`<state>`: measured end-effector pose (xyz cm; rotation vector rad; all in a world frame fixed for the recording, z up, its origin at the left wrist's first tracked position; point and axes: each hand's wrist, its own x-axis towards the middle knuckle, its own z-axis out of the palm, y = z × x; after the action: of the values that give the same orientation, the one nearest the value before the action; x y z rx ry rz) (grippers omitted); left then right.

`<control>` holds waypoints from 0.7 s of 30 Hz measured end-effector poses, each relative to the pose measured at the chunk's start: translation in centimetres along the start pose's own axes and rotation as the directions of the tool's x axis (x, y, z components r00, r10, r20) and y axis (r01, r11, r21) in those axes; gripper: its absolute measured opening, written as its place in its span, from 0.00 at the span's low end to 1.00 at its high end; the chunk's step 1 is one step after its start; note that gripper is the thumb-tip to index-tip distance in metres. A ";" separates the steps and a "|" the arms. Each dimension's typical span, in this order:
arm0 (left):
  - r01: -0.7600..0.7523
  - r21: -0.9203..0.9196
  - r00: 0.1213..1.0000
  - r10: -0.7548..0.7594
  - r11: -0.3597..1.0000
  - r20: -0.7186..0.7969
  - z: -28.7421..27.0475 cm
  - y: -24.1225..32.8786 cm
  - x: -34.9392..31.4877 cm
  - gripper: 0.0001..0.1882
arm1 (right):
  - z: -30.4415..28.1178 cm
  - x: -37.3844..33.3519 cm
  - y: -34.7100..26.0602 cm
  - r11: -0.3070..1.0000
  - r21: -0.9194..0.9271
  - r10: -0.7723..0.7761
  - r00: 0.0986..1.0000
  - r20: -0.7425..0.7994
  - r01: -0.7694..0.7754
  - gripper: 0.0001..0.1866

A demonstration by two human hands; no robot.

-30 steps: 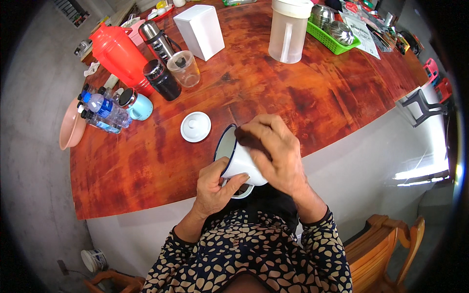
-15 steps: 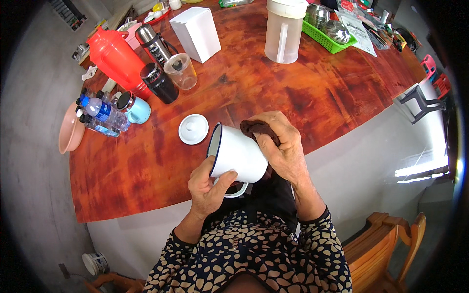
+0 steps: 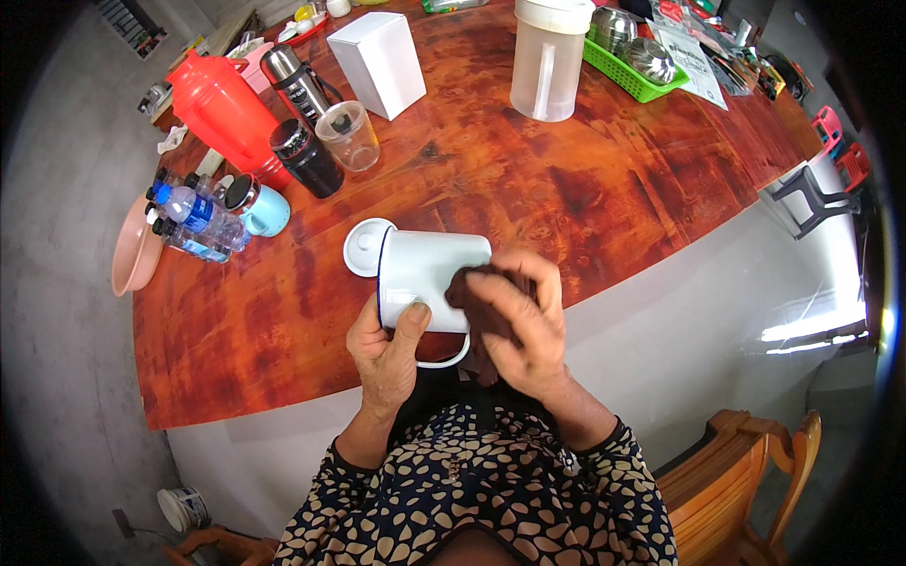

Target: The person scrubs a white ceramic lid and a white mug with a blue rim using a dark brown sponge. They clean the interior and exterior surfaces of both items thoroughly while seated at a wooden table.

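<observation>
A white enamel mug (image 3: 427,274) with a blue rim lies on its side over the near edge of the red-brown wooden table (image 3: 585,179). My left hand (image 3: 389,354) grips it at the rim, thumb on the wall near the handle. A dark brown cloth (image 3: 477,302) is pressed against the mug's outer wall by my right hand (image 3: 524,325), whose fingers are closed over it. The mug's white lid (image 3: 360,247) rests on the table just behind the mug's rim.
At the far left stand a red jug (image 3: 225,113), a black flask (image 3: 304,156), a steel flask (image 3: 297,83), a clear jar (image 3: 349,135), water bottles (image 3: 193,222) and a pink bowl (image 3: 134,255). A white box (image 3: 377,61), clear pitcher (image 3: 547,57) and green basket (image 3: 628,66) sit farther back. A wooden chair (image 3: 746,491) stands at the lower right.
The mug has been turned so its mouth now faces left. My right hand with the cloth has moved from the mug's rim and inside to its outer wall.
</observation>
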<state>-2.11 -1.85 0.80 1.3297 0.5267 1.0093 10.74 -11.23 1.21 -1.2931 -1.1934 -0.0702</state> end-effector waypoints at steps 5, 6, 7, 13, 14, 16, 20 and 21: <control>-0.013 -0.005 1.000 0.013 1.000 0.003 0.4 0.2 -0.1 0.15 | -0.7 2.2 1.2 0.941 0.145 0.309 0.951 0.009 -0.307 0.20; -0.023 -0.017 1.000 0.023 1.000 0.003 0.4 0.0 -0.1 0.16 | -0.5 2.3 1.5 0.900 0.222 0.381 0.924 0.023 -0.376 0.19; -0.020 -0.017 1.000 0.020 1.000 -0.008 0.4 -0.1 -0.1 0.15 | -0.4 2.1 1.7 0.919 0.187 0.350 0.937 0.016 -0.346 0.19; 0.022 0.003 1.000 -0.022 1.000 -0.005 0.0 -0.2 0.3 0.13 | 0.5 -0.7 -0.2 0.957 -0.228 -0.164 0.984 0.073 0.177 0.27; 0.030 0.007 1.000 -0.030 1.000 0.009 0.0 -0.2 0.2 0.13 | 0.3 -0.8 -0.3 0.911 -0.326 -0.224 0.966 0.128 0.254 0.26; 0.043 0.019 0.998 -0.043 0.999 0.039 0.1 -0.2 0.1 0.12 | -0.1 -0.1 -0.1 0.907 -0.361 -0.182 0.974 0.133 0.219 0.24; 0.086 -0.057 0.917 -0.057 0.995 0.396 -0.8 0.4 0.2 0.32 | -0.9 2.0 0.5 0.947 -0.296 -0.097 0.990 0.098 0.122 0.23; 0.119 -0.044 0.875 -0.084 0.992 0.477 -1.2 0.2 0.3 0.43 | -1.0 2.4 0.3 0.950 -0.306 -0.040 0.997 0.074 0.060 0.22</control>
<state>-2.98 -1.02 0.83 1.4081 0.1796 0.5751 12.66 -10.54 2.92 -1.5471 -1.3089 -0.2611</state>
